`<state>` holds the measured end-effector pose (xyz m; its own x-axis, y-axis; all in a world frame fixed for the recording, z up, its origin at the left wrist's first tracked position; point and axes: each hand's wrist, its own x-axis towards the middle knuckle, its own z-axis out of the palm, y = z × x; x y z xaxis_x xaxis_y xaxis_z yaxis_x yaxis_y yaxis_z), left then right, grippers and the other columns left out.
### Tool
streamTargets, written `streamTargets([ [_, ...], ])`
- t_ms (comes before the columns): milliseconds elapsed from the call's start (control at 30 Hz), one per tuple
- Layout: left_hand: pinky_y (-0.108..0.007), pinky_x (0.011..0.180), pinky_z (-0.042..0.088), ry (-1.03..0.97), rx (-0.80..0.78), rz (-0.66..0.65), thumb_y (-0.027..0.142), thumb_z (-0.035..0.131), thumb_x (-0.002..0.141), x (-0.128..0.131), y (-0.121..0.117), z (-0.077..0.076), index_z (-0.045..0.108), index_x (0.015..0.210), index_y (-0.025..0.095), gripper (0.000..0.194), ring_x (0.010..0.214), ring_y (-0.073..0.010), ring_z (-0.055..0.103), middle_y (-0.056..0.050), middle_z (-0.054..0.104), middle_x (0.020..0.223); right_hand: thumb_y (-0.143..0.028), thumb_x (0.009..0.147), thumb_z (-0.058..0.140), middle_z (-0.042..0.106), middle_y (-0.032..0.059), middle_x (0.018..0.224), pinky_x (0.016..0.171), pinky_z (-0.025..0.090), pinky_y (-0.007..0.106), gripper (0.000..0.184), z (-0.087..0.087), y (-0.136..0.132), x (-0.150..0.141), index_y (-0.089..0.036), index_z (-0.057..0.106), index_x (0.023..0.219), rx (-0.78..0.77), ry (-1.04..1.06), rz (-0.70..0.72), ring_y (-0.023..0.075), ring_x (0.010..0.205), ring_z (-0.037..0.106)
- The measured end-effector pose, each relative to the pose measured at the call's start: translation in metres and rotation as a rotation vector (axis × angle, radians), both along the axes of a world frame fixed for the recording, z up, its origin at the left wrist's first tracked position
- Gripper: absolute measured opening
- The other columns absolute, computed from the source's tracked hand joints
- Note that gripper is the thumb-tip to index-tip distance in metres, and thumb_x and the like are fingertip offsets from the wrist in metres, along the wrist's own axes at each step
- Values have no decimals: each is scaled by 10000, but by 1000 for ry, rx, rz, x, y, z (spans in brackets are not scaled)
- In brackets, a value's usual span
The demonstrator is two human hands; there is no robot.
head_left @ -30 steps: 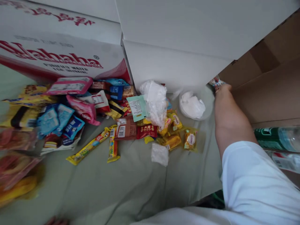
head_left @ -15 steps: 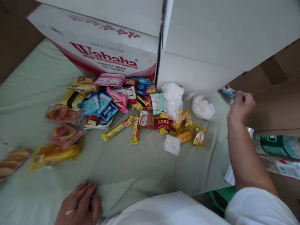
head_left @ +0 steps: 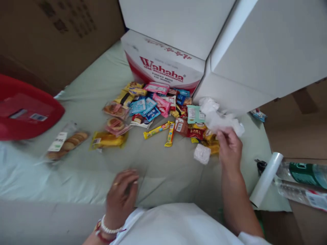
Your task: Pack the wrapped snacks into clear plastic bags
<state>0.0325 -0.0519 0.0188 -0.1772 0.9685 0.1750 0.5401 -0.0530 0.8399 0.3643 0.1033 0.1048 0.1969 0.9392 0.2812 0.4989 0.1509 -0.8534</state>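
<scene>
My right hand [head_left: 231, 146] reaches over the right end of a heap of snacks. Its bent fingertips overlap a crumpled white plastic bag [head_left: 222, 120]; blur hides whether they grip it. Beneath and beside that hand lie yellow packets [head_left: 214, 148] and a white wrapped square [head_left: 202, 154]. My left hand [head_left: 122, 192] is low in front of the heap, fingers loosely curled, thumb apart, nothing in it. The heap includes a teal packet [head_left: 195, 114], a pink packet [head_left: 162, 104], a brown packet [head_left: 181, 126] and two yellow sticks [head_left: 157, 130].
White cartons [head_left: 167, 64] stand behind the heap. A red object [head_left: 28, 110] and packed cookies [head_left: 73, 141] are on the left. To the right are a white roll [head_left: 267, 178], plastic bottles [head_left: 304, 173] and a small blue packet [head_left: 259, 115] at the cloth's edge.
My right hand has left the small blue packet at the right edge and moved left to the white bag. My left hand has shifted forward. The view has swung left.
</scene>
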Motion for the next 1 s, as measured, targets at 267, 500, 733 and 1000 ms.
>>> streamTargets([
  [267,-343,722,551,-1255,-757,-363,785,607,789,85,56,32,657,1073,204,649,858,-210,664,-85,685,977,-540,877,642,600,-11,720,572,486,295,272,-46,-99,-86,-270,615,859,-567,471,148,175,613,536],
  [500,-268,716,427,-849,-597,-252,612,747,748,67,58,21,583,782,182,462,727,-133,524,8,594,746,-488,849,693,553,-17,708,542,412,268,242,-46,-89,-75,-257,631,881,-420,456,-31,158,608,483],
  [733,-236,629,406,-637,-352,-143,535,681,847,64,42,46,578,769,197,362,660,-112,486,29,544,707,-417,958,597,660,29,773,646,458,333,175,-45,-98,-90,-262,673,930,-225,-139,113,199,665,572],
  [1000,-252,627,446,-865,-416,-81,496,768,748,91,65,44,700,803,164,343,606,-114,529,20,612,638,-336,1000,558,681,69,890,763,455,338,187,-30,-106,-94,-215,700,1017,-83,-288,359,219,856,600],
])
